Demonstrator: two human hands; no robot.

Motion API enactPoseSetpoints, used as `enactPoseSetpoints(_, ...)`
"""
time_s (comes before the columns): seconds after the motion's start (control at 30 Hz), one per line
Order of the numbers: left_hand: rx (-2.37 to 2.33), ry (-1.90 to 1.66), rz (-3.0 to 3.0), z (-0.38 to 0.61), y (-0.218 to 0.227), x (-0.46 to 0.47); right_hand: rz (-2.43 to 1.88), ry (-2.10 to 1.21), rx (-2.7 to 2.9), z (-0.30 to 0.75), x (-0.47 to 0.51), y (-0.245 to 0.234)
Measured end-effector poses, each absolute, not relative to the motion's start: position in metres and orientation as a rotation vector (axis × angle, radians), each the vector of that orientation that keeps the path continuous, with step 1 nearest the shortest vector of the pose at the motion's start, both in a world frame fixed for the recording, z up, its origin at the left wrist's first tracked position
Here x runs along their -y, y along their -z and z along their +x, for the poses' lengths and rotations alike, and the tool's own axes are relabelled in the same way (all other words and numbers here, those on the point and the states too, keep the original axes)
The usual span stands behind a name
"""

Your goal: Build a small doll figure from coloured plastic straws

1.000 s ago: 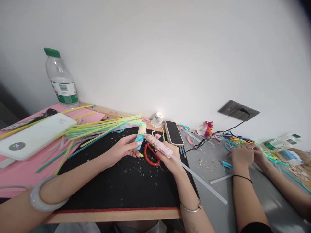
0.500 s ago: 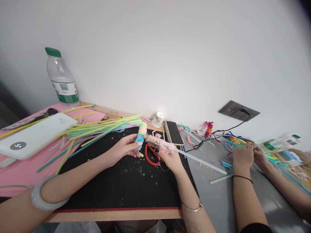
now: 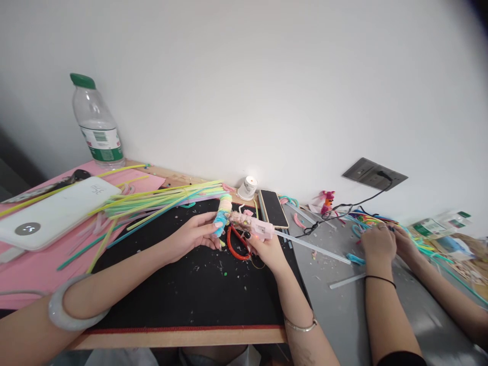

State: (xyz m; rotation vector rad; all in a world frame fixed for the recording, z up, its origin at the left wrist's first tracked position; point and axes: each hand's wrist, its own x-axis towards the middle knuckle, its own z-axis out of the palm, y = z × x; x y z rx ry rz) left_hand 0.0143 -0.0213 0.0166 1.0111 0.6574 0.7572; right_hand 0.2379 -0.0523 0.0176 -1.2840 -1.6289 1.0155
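Note:
My left hand pinches the lower end of a fuzzy pipe-cleaner piece, banded in green, cream, pink and blue and held roughly upright. In my right hand is a pink hot glue gun, with a long clear glue stick sticking out of its back. The gun's nozzle end meets the blue part of the pipe-cleaner piece; whether it touches cannot be made out. Under the gun, red-handled scissors lie on the black mat.
Pipe cleaners lie in a bundle at the back left, near a white power bank and a plastic bottle. A paper cup and a phone stand behind my hands. A co-worker's hands work at right, near a black cable.
The glue gun and its glue stick have shifted slightly left. The pipe-cleaner piece has tilted a little. At right, the co-worker's hands have moved slightly.

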Motion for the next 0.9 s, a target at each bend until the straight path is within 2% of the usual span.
enactPoseSetpoints(0.23,-0.603,-0.756,0.898,0.014,-0.018,0.021,-1.267,-1.03,1.658,0.239,0.053,-0.019)
enactPoseSetpoints(0.53,-0.625,-0.824,0.938,0.014,-0.013,0.017,-1.288,-0.799,1.769,0.244,0.055,-0.031)
enactPoseSetpoints(0.73,-0.693,-0.951,0.942,0.013,-0.011,0.015,-1.402,-0.535,1.628,0.249,0.052,-0.035)
enactPoseSetpoints(0.9,-0.766,-1.105,0.971,0.013,-0.012,0.013,-1.684,-0.035,1.395,0.273,0.044,-0.031)
